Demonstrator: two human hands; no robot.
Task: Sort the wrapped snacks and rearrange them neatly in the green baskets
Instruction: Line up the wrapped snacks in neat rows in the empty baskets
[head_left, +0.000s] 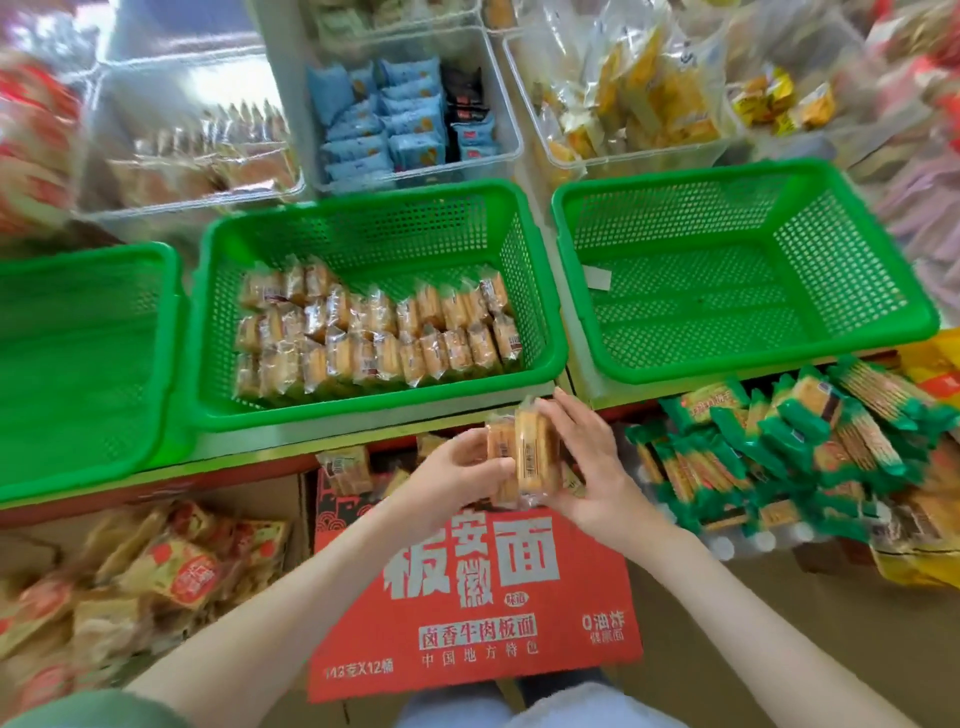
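Nearest, a red carton (467, 613) reads 安徽板面, 卤香牛肉板面 and 0油炸; above it the left hand (457, 467) and right hand (587, 467) grip a few clear-wrapped snack packs (524, 457) between them; green-wrapped packets (779, 441) heap to the right; on the shelf beyond, the middle green basket (363, 410) holds rows of snacks (374, 338); the right green basket (727, 364) holds a white slip (595, 275); farther back, clear bins (415, 171) carry blue packets (384, 124).
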